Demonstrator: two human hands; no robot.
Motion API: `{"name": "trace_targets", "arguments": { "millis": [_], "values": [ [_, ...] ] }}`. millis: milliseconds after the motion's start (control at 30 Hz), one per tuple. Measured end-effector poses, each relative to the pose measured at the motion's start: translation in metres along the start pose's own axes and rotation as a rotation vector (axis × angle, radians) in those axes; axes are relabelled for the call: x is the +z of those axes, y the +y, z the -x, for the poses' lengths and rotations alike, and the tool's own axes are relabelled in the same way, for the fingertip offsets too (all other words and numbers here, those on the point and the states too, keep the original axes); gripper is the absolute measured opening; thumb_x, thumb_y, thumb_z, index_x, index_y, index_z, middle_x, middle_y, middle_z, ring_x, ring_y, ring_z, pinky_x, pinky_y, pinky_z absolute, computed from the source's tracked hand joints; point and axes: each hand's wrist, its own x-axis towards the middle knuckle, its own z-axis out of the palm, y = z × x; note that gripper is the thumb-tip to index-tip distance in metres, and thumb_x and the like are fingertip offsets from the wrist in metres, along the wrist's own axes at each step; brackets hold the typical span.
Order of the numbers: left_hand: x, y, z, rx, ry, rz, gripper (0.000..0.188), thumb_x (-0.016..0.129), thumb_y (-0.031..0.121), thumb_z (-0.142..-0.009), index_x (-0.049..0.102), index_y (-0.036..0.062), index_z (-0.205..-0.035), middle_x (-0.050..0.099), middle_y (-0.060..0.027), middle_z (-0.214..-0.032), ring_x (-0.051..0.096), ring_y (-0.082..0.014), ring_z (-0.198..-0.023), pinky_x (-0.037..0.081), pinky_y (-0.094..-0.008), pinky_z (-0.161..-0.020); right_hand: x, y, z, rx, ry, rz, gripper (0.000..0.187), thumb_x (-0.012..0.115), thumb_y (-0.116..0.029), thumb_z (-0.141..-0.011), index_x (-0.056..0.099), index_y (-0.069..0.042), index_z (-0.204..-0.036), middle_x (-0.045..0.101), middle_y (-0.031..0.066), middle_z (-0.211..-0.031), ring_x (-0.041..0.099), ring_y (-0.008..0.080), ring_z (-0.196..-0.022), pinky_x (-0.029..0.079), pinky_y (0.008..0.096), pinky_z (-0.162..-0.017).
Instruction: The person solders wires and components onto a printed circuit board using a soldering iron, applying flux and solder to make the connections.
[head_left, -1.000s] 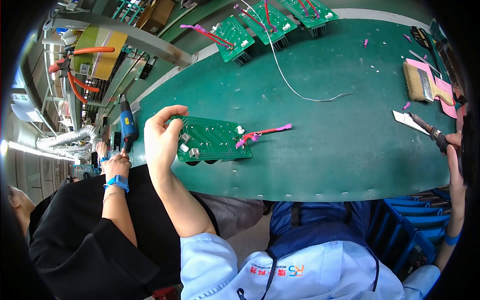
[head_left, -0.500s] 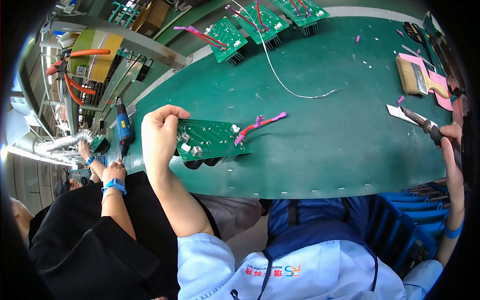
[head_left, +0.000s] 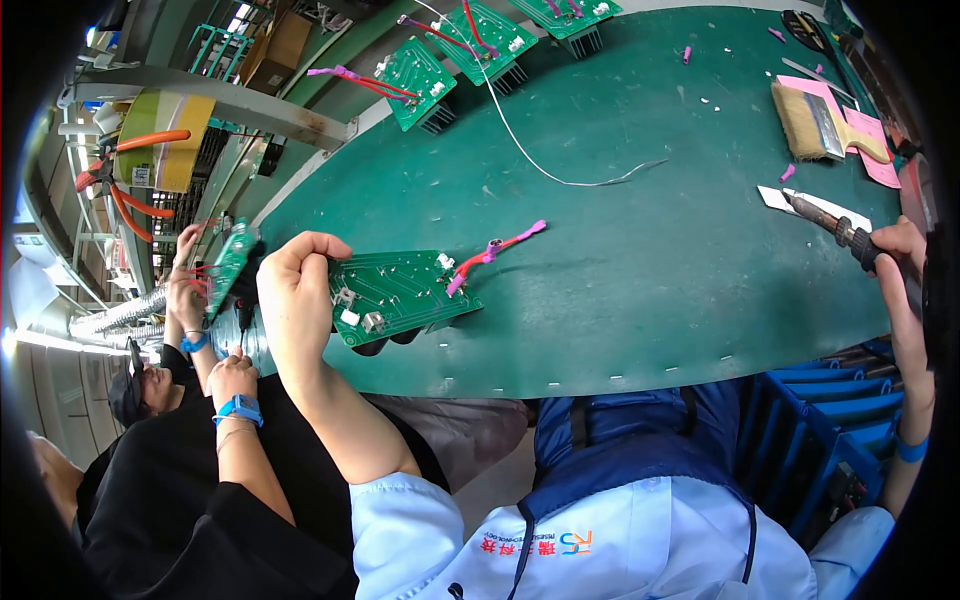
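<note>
My left hand [head_left: 297, 300] grips the left end of a green circuit board [head_left: 410, 290], fingers closed on its edge, and holds it tilted with dark round parts beneath it. Red wires with purple sleeves [head_left: 492, 256] stick up from the board's right side. At the far right, my right hand [head_left: 900, 255] is wrapped round the handle of a soldering iron [head_left: 840, 228]. The iron's tip points left, over a white strip [head_left: 780, 200] on the green mat, well away from the board. Between the hands and the back edge lies a thin strand of solder wire [head_left: 530, 155].
Several similar boards [head_left: 415, 78] stand along the back edge. A brush [head_left: 810, 125] lies on pink paper at the right. Orange-handled pliers [head_left: 110, 180] hang at the left. Co-workers sit close on my left, one arm [head_left: 240, 400] near mine. Blue racks [head_left: 830, 410] stand below the right edge.
The view has shifted, moving the bench leftward in it. My right hand and soldering iron show more fully. At the far left, a co-worker's hands now hold up a green board.
</note>
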Motion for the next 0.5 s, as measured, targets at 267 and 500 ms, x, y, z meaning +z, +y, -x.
{"name": "trace_targets", "arguments": {
  "millis": [267, 500],
  "values": [
    [0.001, 0.008, -0.004, 0.019, -0.012, -0.040, 0.021, 0.038, 0.001, -0.071, 0.059, -0.0025, -0.070, 0.047, -0.0024, -0.050, 0.038, -0.0065, -0.043, 0.028, -0.0220, -0.042, -0.013, -0.008, -0.007, 0.077, 0.040, 0.163, 0.011, 0.045, -0.005, -0.086, 0.050, -0.004, -0.097, 0.047, 0.0094, -0.093, 0.053, 0.0146, -0.082, 0.043, 0.0210, -0.073],
    [0.005, -0.001, -0.010, 0.141, -0.049, 0.054, 0.013, 0.041, 0.001, -0.072, 0.054, -0.0020, -0.069, 0.049, -0.0041, -0.058, 0.046, -0.0107, -0.056, 0.036, -0.0243, -0.051, -0.051, 0.051, -0.010, -0.027, 0.733, 0.046, 0.011, 0.058, -0.014, -0.081, 0.056, -0.005, -0.087, 0.051, -0.0028, -0.082, 0.048, 0.0034, -0.078, 0.037, 0.0160, -0.069]
  ]
}}
